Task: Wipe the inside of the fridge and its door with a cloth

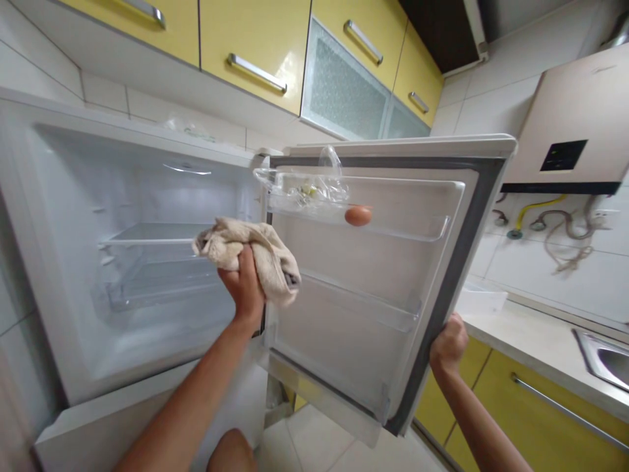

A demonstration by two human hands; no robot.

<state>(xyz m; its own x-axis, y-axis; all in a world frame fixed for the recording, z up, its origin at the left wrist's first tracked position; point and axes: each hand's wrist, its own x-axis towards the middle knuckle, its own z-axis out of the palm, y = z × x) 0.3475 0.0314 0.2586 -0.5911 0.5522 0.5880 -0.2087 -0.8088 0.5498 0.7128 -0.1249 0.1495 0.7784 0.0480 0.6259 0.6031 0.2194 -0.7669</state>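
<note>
My left hand [244, 285] is closed around a bunched beige cloth [260, 252], held up in front of the gap between the fridge compartment and its door. My right hand [448, 344] grips the outer edge of the open fridge door [344, 347], low on its right side. On the door's top shelf [407, 226] sit a brown egg [358, 215] and a clear plastic bag [322, 187] with something greenish in it. The fridge compartment [142, 164] stands open at left, with a glass shelf [152, 233] and a clear drawer [167, 282] inside.
Yellow cabinets [255, 39] hang above the fridge. At right, a water heater [574, 124] is on the wall, with pipes and a yellow hose [531, 208] below. A counter [525, 328] with a metal sink [609, 357] runs beneath. A bent knee [230, 452] shows at the bottom.
</note>
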